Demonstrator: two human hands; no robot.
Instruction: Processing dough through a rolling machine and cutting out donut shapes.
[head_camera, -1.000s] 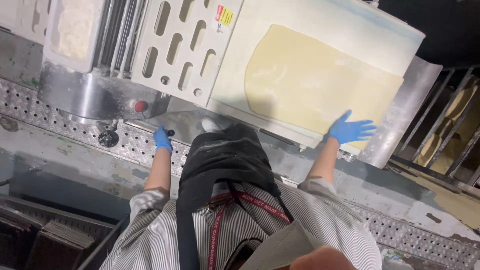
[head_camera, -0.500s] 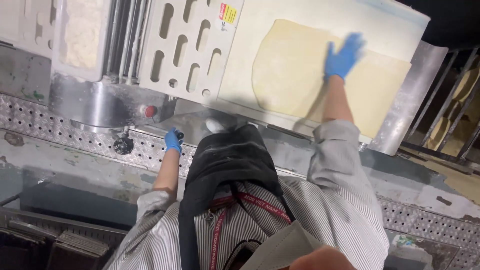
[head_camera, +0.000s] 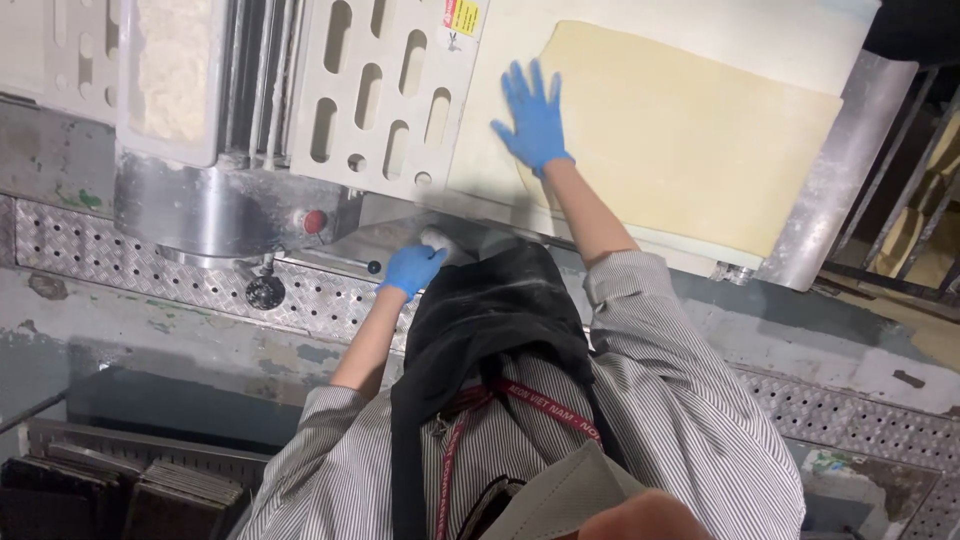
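Observation:
A pale yellow sheet of dough (head_camera: 690, 140) lies flat on the white belt (head_camera: 500, 60) of a sheeting machine. My right hand (head_camera: 533, 118), in a blue glove, rests palm down with fingers spread on the sheet's left edge. My left hand (head_camera: 410, 268), also gloved in blue, is curled around a white-knobbed lever (head_camera: 440, 238) on the machine's front, just below the belt. A thin rod with a black ball end (head_camera: 373, 266) sits right beside that hand.
A slotted white guard (head_camera: 375, 90) covers the rollers left of the dough. A red button (head_camera: 315, 221) and a black dial (head_camera: 265, 292) sit on the steel front. Diamond-plate ledge (head_camera: 100, 245) runs along the machine. Dark trays (head_camera: 130, 490) are stacked at lower left; a rack (head_camera: 920, 220) stands right.
My right hand has swept from the dough's lower right edge up and across to its left edge. My left hand shifted right, from the black ball rod to the white knob.

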